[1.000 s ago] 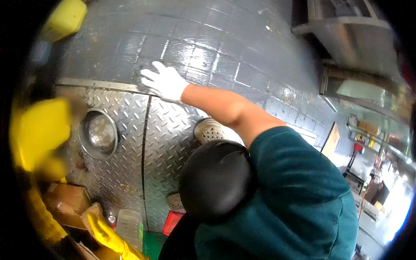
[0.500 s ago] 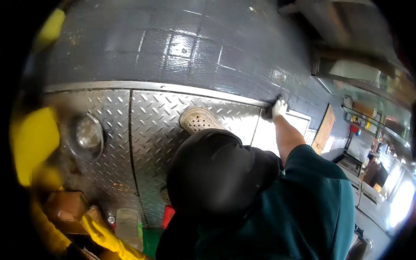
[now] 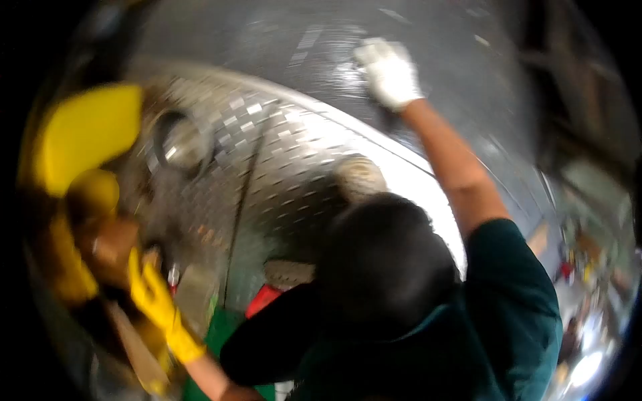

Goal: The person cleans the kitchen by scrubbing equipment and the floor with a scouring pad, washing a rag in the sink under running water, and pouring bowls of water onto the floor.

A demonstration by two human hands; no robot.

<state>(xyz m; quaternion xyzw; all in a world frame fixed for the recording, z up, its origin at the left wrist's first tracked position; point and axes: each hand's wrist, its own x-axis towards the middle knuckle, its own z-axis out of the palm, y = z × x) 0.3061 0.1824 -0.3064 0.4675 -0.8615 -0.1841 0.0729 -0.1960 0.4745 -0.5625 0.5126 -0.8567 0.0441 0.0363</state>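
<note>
My right hand [image 3: 389, 75] wears a white glove and reaches out to the dark, wet-looking tiled wall [image 3: 267, 37]. Its fingers look curled together against the tiles; whatever they may hold is hidden and blurred. At the lower left is my left hand [image 3: 155, 301], in a yellow rubber glove, with fingers stretched out and apart. It holds nothing visible and lies beside a brown cardboard box [image 3: 110, 244]. My black cap [image 3: 384, 267] and dark teal shirt [image 3: 508, 301] cover the lower middle.
Diamond-plate metal [image 3: 287, 154] runs along the wall, with a round metal bowl [image 3: 180, 144] on it. Beige perforated clogs [image 3: 361, 177] show ahead of the cap. Yellow plastic [image 3: 93, 134] stands at left. Red [image 3: 263, 301] and green [image 3: 224, 334] things sit below. Blurred shelving [image 3: 588, 180] fills the right.
My right hand has moved left along the wall and higher in the view. My left hand has shifted up, showing more forearm. The whole view has turned and blurred.
</note>
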